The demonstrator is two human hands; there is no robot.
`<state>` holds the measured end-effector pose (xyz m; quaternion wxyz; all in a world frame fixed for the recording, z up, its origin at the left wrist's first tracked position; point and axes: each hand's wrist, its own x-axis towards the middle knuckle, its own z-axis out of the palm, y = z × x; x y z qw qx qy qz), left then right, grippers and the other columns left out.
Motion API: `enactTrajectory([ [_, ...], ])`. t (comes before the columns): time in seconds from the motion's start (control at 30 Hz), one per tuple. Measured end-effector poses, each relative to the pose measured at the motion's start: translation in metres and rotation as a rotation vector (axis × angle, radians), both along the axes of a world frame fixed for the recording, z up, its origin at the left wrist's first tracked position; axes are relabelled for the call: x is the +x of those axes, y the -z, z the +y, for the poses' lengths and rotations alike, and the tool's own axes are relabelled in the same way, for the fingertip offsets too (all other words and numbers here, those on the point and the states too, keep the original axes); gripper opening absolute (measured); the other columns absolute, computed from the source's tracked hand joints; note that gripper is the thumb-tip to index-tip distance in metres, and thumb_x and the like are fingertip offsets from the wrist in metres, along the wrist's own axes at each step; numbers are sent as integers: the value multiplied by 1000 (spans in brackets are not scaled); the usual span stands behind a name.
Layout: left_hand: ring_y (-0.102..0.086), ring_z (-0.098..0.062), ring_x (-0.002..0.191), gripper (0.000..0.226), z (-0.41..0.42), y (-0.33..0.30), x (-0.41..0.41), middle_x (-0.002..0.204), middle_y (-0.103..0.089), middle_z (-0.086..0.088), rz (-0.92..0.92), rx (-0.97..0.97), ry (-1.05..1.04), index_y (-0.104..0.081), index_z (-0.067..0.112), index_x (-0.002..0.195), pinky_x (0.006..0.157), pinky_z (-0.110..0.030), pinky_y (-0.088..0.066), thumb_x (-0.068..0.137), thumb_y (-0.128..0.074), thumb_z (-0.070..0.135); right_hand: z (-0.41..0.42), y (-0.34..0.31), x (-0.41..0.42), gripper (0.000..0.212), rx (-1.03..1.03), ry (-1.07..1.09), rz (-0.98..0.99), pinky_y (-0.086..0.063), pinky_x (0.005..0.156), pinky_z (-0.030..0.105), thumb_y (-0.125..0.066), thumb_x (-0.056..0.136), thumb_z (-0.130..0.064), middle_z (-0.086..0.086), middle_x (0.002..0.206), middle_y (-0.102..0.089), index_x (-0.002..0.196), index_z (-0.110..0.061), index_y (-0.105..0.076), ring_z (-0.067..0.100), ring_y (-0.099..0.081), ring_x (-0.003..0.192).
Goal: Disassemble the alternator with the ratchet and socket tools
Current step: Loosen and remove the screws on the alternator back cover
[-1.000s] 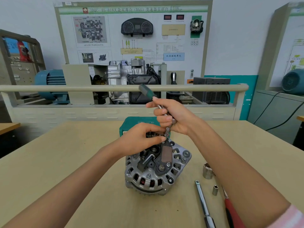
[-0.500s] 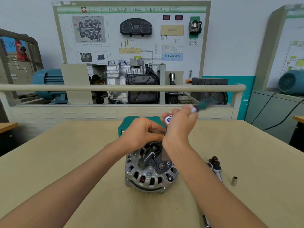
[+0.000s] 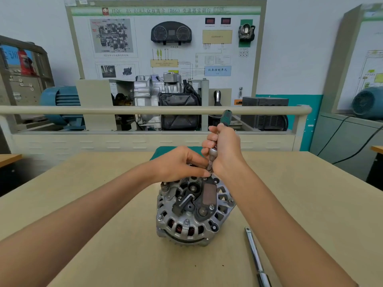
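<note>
Left hand (image 3: 178, 164) sits on the far top edge of the alternator (image 3: 194, 210), fingers curled, fingertips (image 3: 204, 172) pinching in around the socket (image 3: 209, 166) at the tool's lower end (exactly what they pinch is hidden, could be socket or fastener). The alternator stands on the table (image 3: 83, 224), just below and nearer than both sets of fingers, rear face tilted toward the camera.

Right hand (image 3: 224, 150) is immediately right of the left fingertips, touching or almost. Its fingers are wrapped round the metal shank of the ratchet (image 3: 213, 151), green handle (image 3: 226, 117) sticking up and away above the knuckles. The tool runs steeply down to a fastener on the alternator's far rim.

Judgement: loosening a rear-cover fastener, early in the strip-down; other nuts and screws look still in place.

To do it well:
- Keep the socket square on the fastener; the left fingers should press down along the tool axis, not sideways.
- Short swings, since the grip is near the head and leverage is low.
- Body is unclamped (may rock), so bear down on it during each pull.
- Catch the fastener as it frees.

Well right of the right fingers and nearer, a steel bar (image 3: 256, 259) lies on the table, untouched.
</note>
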<state>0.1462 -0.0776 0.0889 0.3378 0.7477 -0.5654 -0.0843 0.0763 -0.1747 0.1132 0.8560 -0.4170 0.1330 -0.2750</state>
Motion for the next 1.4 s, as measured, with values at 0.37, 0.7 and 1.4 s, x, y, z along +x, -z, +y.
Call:
enactTrajectory([
  [0.37,-59,10,56,35,-1,4,-8,54,-63,19,28,-181,-136,-65,29,61,60,-4,-41,71,-72,-4,18,4,-1,30,127,295,-168,-32,43,20,-23,103,-24,1,67,-34,78,-16,-37,6,-35,30],
  [0.7,-64,-6,67,8,-7,6,-11,76,-71,-3,-102,-142,-202,-70,5,77,62,-8,-46,71,-75,6,8,1,-1,28,299,172,-137,-31,45,21,-24,101,-14,-1,63,-37,77,-19,-38,13,-35,47],
  [1.4,-52,5,59,12,3,10,-16,66,-61,13,-111,-207,-259,-63,17,71,58,-14,-38,71,-73,10,21,-1,0,20,319,186,-178,-35,45,23,-25,100,-10,-4,42,-44,90,-15,-41,13,-37,46],
])
